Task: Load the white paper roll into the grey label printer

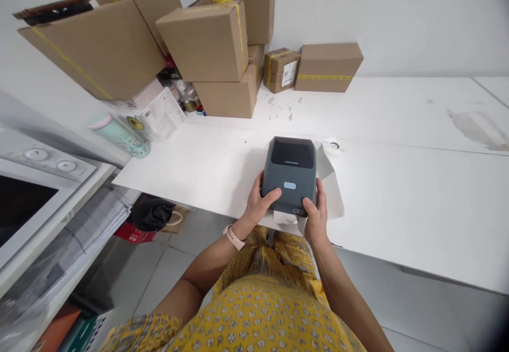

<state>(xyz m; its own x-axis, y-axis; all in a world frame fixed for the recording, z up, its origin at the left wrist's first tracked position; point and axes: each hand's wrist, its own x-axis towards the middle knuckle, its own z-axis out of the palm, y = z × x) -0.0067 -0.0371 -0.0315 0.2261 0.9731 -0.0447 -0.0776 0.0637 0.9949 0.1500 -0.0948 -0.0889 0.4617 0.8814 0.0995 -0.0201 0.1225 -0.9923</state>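
A dark grey label printer (292, 187), with a dark glossy window at its far end and a pale button in the middle, is at the table's front edge. My left hand (260, 201) grips its left side, thumb on the top face. On the opposite side my right hand (316, 211) holds the near right corner, thumb also on top. Most of the other fingers are hidden at the sides or underneath. White paper (332, 187) shows beneath and to the right of the printer. Whether the printer touches the table, I cannot tell.
On the white table (397, 193) lies a small white roll (333, 146) behind the paper. Cardboard boxes (207, 42) are stacked at the back left, with a long box (329, 67) farther right. A mint tumbler (123, 135) leans at left, near a microwave (35, 182).
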